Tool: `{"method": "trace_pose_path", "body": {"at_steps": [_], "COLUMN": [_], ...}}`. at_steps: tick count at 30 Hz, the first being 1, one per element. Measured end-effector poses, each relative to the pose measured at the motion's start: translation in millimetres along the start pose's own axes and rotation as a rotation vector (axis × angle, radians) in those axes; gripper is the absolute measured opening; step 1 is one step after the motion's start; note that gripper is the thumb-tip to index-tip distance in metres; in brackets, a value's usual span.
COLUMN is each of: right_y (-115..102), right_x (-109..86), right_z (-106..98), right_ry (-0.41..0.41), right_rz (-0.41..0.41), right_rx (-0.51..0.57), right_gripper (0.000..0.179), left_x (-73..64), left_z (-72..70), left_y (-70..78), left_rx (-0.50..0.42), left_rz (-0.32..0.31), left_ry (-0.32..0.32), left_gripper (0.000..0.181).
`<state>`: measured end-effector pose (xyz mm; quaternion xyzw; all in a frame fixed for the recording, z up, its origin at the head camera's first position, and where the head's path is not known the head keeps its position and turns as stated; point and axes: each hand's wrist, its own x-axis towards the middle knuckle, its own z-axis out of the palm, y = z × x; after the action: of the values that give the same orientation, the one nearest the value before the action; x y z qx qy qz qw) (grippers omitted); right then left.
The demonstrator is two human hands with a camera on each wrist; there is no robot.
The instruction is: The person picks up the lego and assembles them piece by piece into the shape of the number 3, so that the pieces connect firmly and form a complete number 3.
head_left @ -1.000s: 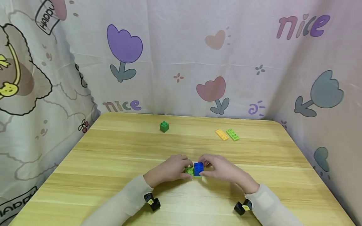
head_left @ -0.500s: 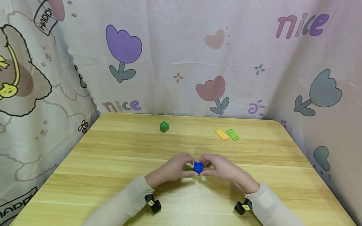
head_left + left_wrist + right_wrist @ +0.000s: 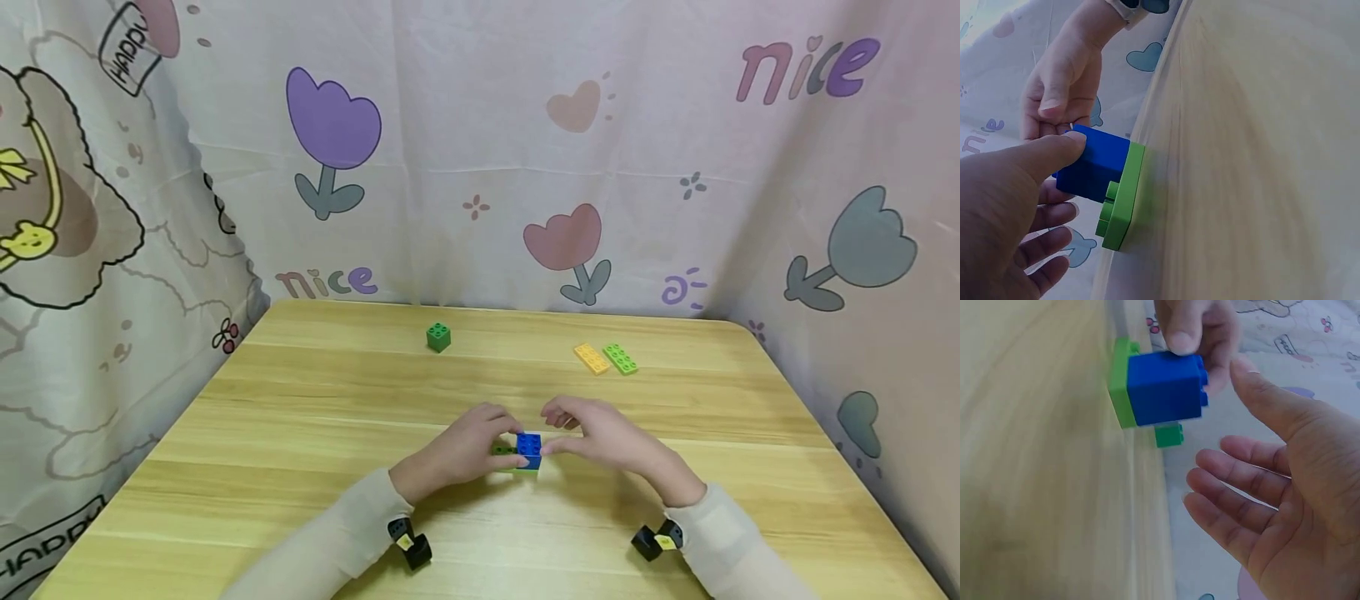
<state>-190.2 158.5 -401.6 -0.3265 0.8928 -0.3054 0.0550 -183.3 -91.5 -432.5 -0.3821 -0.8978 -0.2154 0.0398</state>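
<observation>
A blue block [image 3: 528, 447] sits on one end of a light green studded plate [image 3: 1124, 203], which lies on the table. My left hand [image 3: 471, 443] pinches the blue block, with the thumb on its near side; in the left wrist view that thumb presses near the block's top corner. Part of the plate's bare studs shows beside the block under the left hand. To the right, my right hand [image 3: 609, 435] is apart from the block, fingers relaxed and holding nothing; the right wrist view shows its open palm and the gap to the blue block [image 3: 1166, 387].
A dark green block [image 3: 438, 337] stands toward the back of the wooden table [image 3: 315, 400]. At the back right lie a yellow-orange plate [image 3: 592, 358] and another light green plate [image 3: 620, 359], side by side. A printed curtain [image 3: 450, 125] hangs behind the table.
My left hand has moved right from the plate onto the blue block and now pinches it. My right hand has let go of the block and drawn away to the right.
</observation>
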Motion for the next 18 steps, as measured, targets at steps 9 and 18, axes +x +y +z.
{"method": "trace_pose_path", "body": {"at_steps": [9, 18], "right_y": [10, 32], "right_x": [4.0, 16.7], "right_z": [-9, -14], "right_ry": [0.119, 0.251], "right_rz": [0.048, 0.096], "right_rx": [-0.170, -0.343], "right_gripper": [0.044, 0.044], "left_x": [0.6, 1.0], "left_z": [0.7, 0.7], "left_y": [1.1, 2.4], "left_rx": [0.019, 0.022], "left_rz": [0.009, -0.020], "left_ry": [-0.002, -0.032], "left_gripper": [0.040, 0.041]}}
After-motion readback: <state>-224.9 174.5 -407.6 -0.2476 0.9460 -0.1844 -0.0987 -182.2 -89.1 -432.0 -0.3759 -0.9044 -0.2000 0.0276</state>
